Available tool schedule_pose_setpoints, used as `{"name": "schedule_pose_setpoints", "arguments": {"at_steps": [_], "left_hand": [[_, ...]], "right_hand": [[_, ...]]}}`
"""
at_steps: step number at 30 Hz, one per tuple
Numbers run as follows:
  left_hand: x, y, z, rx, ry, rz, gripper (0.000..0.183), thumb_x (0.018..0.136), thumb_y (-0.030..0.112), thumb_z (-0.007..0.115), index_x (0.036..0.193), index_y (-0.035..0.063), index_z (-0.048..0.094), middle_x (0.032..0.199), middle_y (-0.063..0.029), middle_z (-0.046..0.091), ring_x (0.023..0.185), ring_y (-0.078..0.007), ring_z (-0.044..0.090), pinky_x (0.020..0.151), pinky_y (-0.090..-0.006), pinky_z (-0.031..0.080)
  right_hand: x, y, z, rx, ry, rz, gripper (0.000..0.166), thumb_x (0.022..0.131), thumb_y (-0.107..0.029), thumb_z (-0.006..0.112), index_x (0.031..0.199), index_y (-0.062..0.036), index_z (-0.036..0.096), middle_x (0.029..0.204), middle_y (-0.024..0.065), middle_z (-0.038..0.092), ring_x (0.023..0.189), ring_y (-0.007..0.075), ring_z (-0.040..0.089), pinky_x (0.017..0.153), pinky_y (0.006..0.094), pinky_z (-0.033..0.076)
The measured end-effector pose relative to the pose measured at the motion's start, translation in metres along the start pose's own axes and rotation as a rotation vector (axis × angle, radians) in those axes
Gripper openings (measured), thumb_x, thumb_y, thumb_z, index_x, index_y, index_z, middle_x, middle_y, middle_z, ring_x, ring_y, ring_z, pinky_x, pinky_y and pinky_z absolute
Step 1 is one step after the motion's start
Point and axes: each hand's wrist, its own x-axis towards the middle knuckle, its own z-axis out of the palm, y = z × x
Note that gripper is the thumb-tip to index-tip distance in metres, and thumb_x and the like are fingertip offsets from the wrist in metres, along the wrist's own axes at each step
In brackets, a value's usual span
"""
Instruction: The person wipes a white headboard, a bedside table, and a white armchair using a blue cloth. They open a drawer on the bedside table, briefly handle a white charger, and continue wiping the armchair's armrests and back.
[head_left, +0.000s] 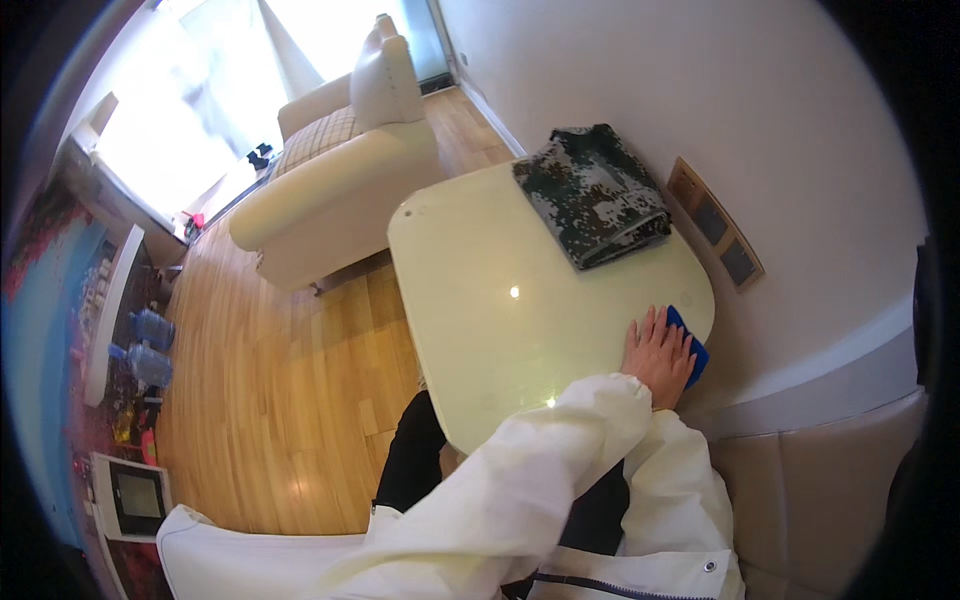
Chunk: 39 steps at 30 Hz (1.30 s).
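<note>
Both white sleeves meet at the near right corner of the pale table (480, 337). There my left hand (643, 354) and my right hand (679, 369) lie close together and appear to overlap, palms down with fingers extended. Where one hand ends and the other begins is hard to tell. Beneath the fingers is a blue cloth (698, 358), pressed flat at the table's edge and partly covered. Farther back, a folded garment in digital camouflage (596, 196) rests on the same table, apart from my hands.
A wall with a socket panel (715, 223) borders the table's right side. Beyond the table stands a cream armchair (345, 187). Wood flooring (277, 390) runs to the left, where blue water bottles (150, 364) stand by a low cabinet. A leather-like seat (825, 480) is at right.
</note>
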Motion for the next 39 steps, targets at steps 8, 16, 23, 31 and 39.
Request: {"name": "schedule_pose_setpoints", "arguments": {"at_steps": [8,16,23,31,39], "left_hand": [[-0.12,-0.066,-0.044,0.048,-0.097,-0.16,0.06,0.08,0.026,0.048,0.133,0.0077,0.029,0.139,-0.0105,0.027,0.131,-0.0269,0.019,0.103,-0.0478,0.018],[-0.186,-0.101,-0.09,0.098,0.049,-0.322,0.061,0.079,0.029,0.05,0.134,0.0118,0.029,0.139,-0.0151,0.025,0.13,-0.0345,0.018,0.102,-0.0509,0.017],[-0.117,-0.151,-0.081,0.145,0.081,-0.355,0.051,0.08,0.031,0.048,0.128,0.0195,0.039,0.136,-0.0133,0.031,0.128,-0.0337,0.023,0.1,-0.0539,0.021],[-0.176,-0.137,-0.107,0.046,0.081,-0.399,0.052,0.08,0.03,0.047,0.131,0.0208,0.036,0.138,-0.0139,0.028,0.13,-0.0339,0.017,0.102,-0.0541,0.016],[-0.265,-0.113,-0.119,-0.244,0.205,-0.509,0.06,0.077,0.017,0.054,0.133,0.0183,0.032,0.141,-0.0137,0.019,0.131,-0.0381,0.009,0.102,-0.0552,0.013]], "right_hand": [[-0.09,-0.078,-0.031,0.092,-0.081,-0.32,0.055,0.087,-0.034,0.038,0.137,-0.0142,0.025,0.142,0.0057,0.022,0.132,0.024,0.017,0.105,0.0432,0.012],[-0.125,-0.144,-0.06,0.127,-0.157,-0.595,0.056,0.086,-0.035,0.038,0.137,-0.0162,0.024,0.143,0.0056,0.02,0.132,0.0246,0.015,0.105,0.0451,0.01],[-0.043,-0.187,-0.051,0.076,-0.306,-0.509,0.059,0.085,-0.036,0.038,0.138,-0.0174,0.021,0.144,0.004,0.017,0.133,0.025,0.013,0.105,0.047,0.007],[-0.096,-0.196,-0.064,0.034,-0.175,-0.619,0.064,0.083,-0.041,0.042,0.139,-0.0177,0.021,0.145,0.0066,0.013,0.133,0.0292,0.007,0.102,0.0549,0.006],[-0.161,-0.205,-0.119,0.161,-0.31,-0.817,0.061,0.084,-0.036,0.042,0.139,-0.0176,0.021,0.145,0.0093,0.013,0.133,0.0309,0.008,0.102,0.0539,0.007]]}}
